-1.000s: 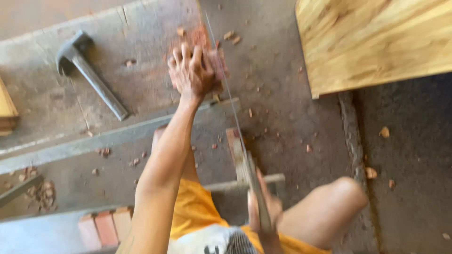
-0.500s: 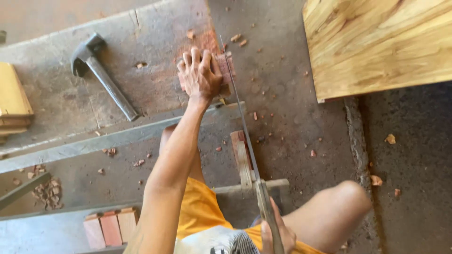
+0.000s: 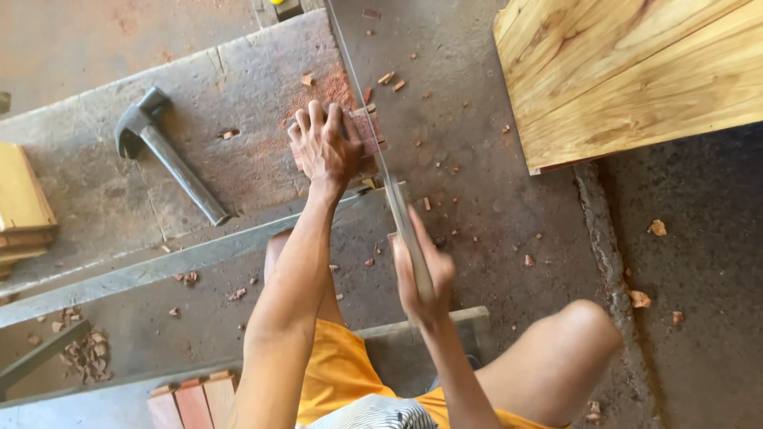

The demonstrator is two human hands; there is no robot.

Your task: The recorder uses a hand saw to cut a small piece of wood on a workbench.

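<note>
Block you press point(image 3: 367, 137): reddish-brown
Dust on bench point(image 3: 322, 91): red
Hammer point(image 3: 167, 155): dark grey
Your shorts point(image 3: 338, 369): orange-yellow
Far-right boards point(image 3: 636, 71): pale yellow, brown-streaked grain

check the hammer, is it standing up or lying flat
Lying flat: the hammer rests lengthwise on the work slab, head and handle both down.

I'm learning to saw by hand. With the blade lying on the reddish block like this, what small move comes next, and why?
Probably a short, light stroke along the same line. The left hand presses the reddish block flat on the bench, the right hand has its grip on the saw, and red dust lies around the block, so a cut seems underway.
</note>
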